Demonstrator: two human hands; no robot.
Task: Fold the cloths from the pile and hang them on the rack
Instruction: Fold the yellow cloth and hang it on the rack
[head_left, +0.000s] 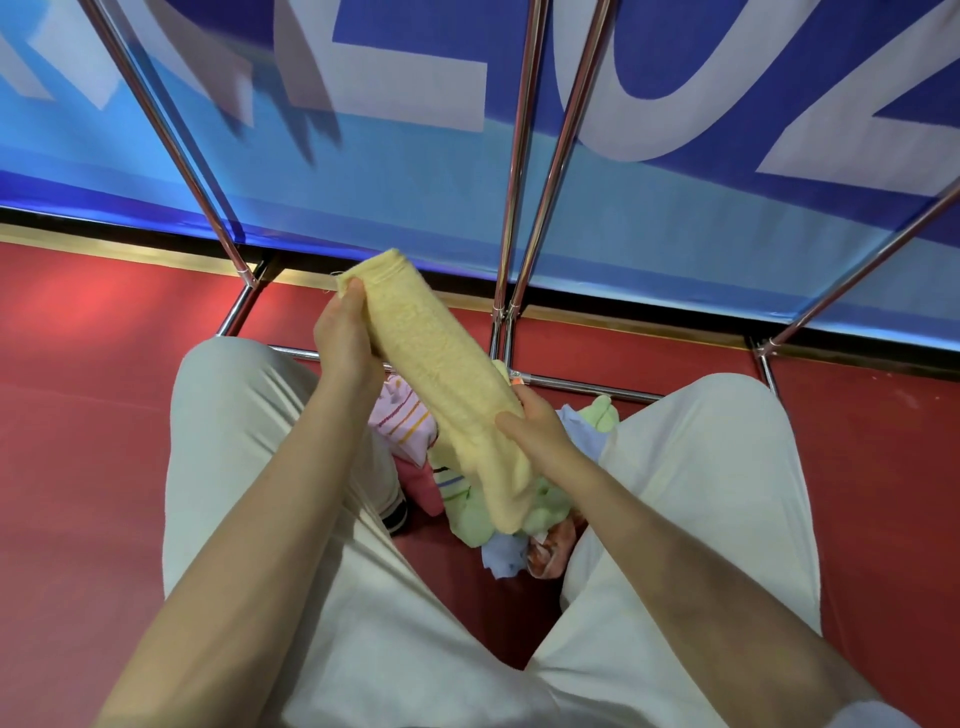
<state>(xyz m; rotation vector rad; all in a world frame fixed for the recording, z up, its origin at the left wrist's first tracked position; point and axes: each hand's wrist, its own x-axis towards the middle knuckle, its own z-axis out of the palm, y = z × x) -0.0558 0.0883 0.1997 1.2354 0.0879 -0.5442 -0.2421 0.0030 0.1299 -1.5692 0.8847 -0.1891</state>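
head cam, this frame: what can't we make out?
- Rack top rails: cut off by the upper edge, head view.
- Pile: mostly hidden by the yellow cloth and the right hand.
- Left hand fingers: behind the cloth.
- Banner lettering: cropped, partly blurred.

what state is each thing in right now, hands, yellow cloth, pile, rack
left hand: pinches the yellow cloth's far end
right hand: grips its middle
yellow cloth: folded narrow, held above the pile
pile: loose, crumpled on the floor
rack: bars in view bare
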